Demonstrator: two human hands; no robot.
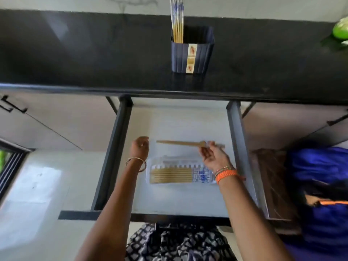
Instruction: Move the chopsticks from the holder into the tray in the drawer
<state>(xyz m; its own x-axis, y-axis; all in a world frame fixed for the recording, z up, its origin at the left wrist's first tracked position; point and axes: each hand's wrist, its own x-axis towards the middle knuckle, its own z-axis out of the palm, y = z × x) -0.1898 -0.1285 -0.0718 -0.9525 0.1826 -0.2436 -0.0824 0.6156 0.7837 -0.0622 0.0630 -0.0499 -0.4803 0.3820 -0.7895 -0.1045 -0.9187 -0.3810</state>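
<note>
A dark blue ribbed holder (192, 53) stands on the black counter with several chopsticks (177, 21) upright in its left corner. In the open drawer lies a clear tray (169, 161) holding several chopsticks (171, 175) side by side, blue-patterned ends to the right. My right hand (212, 155) is shut on a pair of chopsticks (178, 143), held level above the tray's far edge, tips pointing left. My left hand (140, 146) hovers at the tray's left far corner, fingers loosely curled, holding nothing.
The drawer (188, 119) has dark metal side walls and a pale floor. A green object (340, 29) sits on the counter (75, 53) at far right. Blue cloth (320, 176) lies to the right of the drawer. Cabinet doors flank the drawer.
</note>
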